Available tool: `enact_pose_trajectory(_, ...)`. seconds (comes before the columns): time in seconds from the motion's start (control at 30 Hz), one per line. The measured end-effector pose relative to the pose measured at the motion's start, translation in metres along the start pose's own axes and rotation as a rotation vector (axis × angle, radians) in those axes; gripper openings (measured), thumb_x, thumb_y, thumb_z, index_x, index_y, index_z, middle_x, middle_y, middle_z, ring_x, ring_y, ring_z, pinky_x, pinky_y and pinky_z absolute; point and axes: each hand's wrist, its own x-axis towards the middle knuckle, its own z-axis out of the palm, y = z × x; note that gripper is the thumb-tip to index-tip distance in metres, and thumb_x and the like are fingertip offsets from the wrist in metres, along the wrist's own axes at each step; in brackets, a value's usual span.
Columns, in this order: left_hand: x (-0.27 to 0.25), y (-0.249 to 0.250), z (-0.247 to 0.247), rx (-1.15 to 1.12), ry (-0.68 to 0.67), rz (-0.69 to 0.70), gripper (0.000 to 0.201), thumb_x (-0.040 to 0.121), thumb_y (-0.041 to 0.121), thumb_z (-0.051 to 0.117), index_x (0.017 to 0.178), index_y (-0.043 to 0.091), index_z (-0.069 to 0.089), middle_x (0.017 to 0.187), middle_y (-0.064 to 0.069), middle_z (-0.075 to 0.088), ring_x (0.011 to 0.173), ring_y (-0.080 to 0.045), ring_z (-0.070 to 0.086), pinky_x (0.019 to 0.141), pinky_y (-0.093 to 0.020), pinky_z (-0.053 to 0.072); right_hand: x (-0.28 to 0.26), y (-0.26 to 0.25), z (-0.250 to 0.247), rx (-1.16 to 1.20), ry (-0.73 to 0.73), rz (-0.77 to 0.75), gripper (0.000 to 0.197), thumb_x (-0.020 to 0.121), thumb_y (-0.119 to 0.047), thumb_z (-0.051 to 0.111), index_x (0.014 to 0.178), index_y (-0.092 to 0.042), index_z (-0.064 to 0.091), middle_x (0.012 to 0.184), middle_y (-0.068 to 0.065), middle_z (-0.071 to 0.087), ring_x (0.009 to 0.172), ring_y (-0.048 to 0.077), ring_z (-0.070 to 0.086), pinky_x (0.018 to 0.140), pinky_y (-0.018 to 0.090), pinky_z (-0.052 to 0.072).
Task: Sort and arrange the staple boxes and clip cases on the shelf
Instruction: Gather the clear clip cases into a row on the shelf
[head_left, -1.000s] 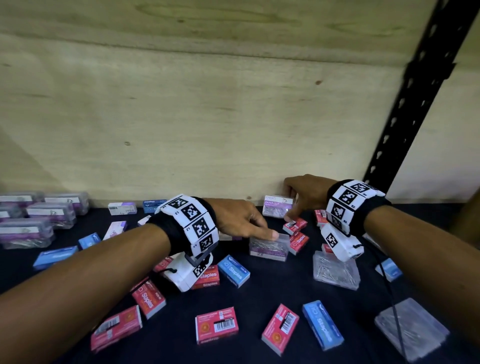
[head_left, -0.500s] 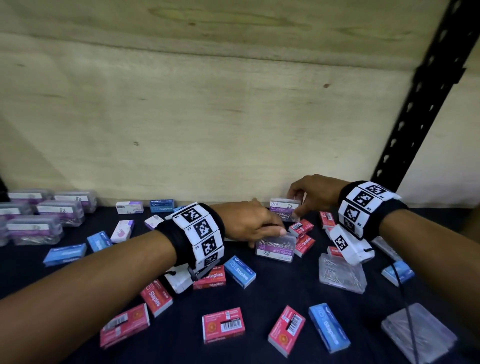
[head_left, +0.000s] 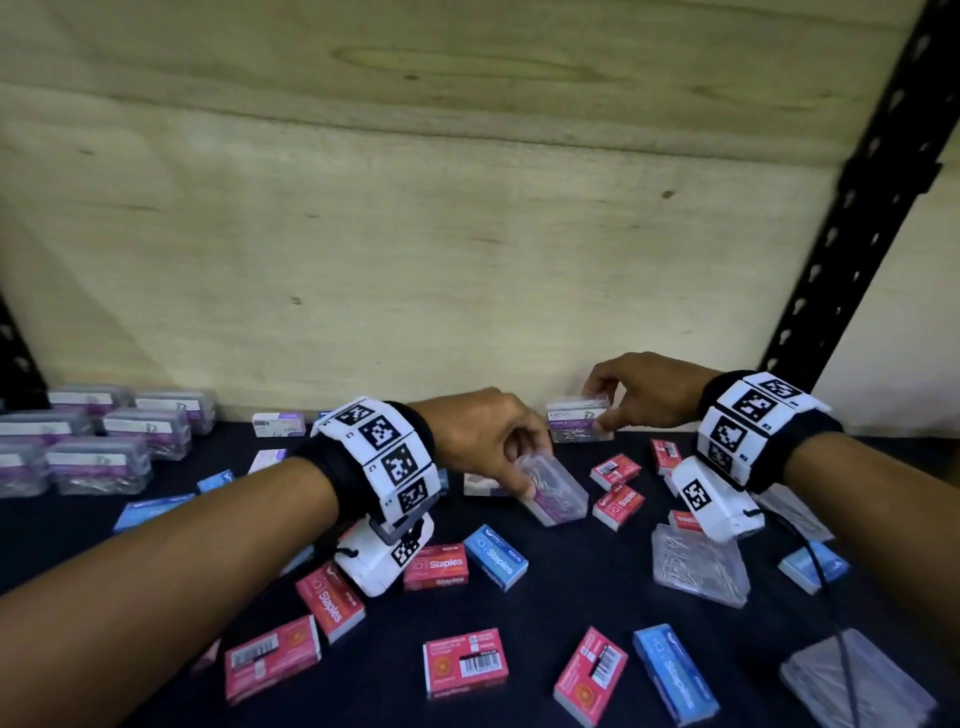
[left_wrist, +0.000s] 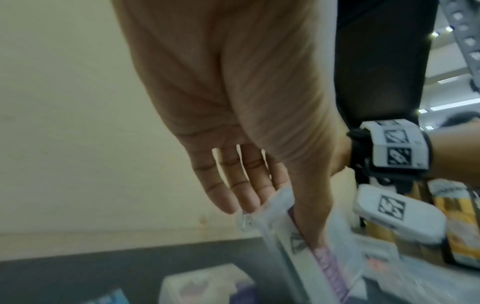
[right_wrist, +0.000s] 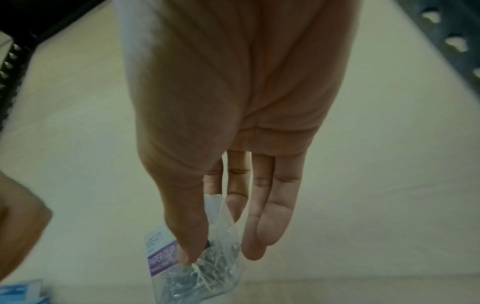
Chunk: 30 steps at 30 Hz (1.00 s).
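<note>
My left hand (head_left: 511, 462) grips a clear clip case (head_left: 557, 493) with a purple label, tilted just above the dark shelf mat (head_left: 571, 587); the left wrist view shows the thumb (left_wrist: 311, 209) and fingers (left_wrist: 249, 193) pinching that case (left_wrist: 306, 253). Further back by the plywood wall, my right hand (head_left: 605, 410) holds another clear clip case (head_left: 576, 423), lifted off the mat. In the right wrist view the thumb (right_wrist: 189, 232) and fingers (right_wrist: 267, 218) pinch this case (right_wrist: 197, 271), which is full of paper clips. Red staple boxes (head_left: 465, 667) and blue staple boxes (head_left: 675, 673) lie scattered on the mat.
Several purple-labelled clip cases (head_left: 98, 452) stand grouped at the back left. Flat clear cases (head_left: 698, 571) lie at the right and at the near right corner (head_left: 857, 680). A black perforated upright (head_left: 852, 218) rises at the right; the plywood back wall (head_left: 415, 249) closes the shelf.
My left hand has picked up and tilted the clip case it was touching. My right hand has lifted the back clip case off the mat. The view has shifted slightly left.
</note>
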Motion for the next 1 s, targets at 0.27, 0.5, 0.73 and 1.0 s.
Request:
enact_pose_trajectory(0.27,-0.056,-0.010,-0.051,0.024,0.117,-0.163,0.038,0.086,0.038,0.071,0.121,0.029,0.061,0.121,0.004,0.055,0.103,-0.015,0.059,0.094,-0.033,0.049,0.008,-0.053,-0.024,0.045,0.073,-0.125,0.037,0.083,-0.038,0.076,0.115,-0.027,0.061,0.111,-0.008,0.062,0.085,0.002,0.054,0.072,0.019,0.037)
enact_pose_trajectory(0.5,-0.144,-0.046,-0.081,0.110,0.170,-0.397,0.046,0.083,0.024,0.075,0.124,0.030,0.055,0.108,0.010,0.052,0.089,-0.011,0.058,0.077,-0.019,0.047,0.027,-0.130,-0.024,0.092,0.053,-0.277,0.033,0.082,-0.037,0.076,0.110,-0.030,0.061,0.108,-0.009,0.063,0.081,-0.003,0.057,0.070,0.017,0.039)
enact_pose_trajectory(0.73,-0.249,-0.082,-0.106,0.086,0.265,-0.648,0.045,0.068,0.017,0.088,0.103,0.026,0.061,0.096,0.010,0.065,0.088,-0.011,0.063,0.075,-0.021,0.051,0.049,-0.229,-0.010,0.107,-0.005,-0.454,0.034,0.084,-0.038,0.075,0.114,-0.028,0.061,0.109,-0.009,0.063,0.080,-0.007,0.055,0.073,0.019,0.039)
enact_pose_trajectory(1.0,-0.320,-0.107,-0.109,0.279,0.118,-0.805,0.030,0.072,0.014,0.082,0.097,0.027,0.071,0.096,0.006,0.068,0.094,-0.012,0.065,0.081,-0.029,0.055,0.061,-0.333,0.014,0.083,-0.049,-0.550,0.039,0.086,-0.038,0.072,0.119,-0.023,0.059,0.114,-0.003,0.064,0.099,0.015,0.060,0.091,0.029,0.049)
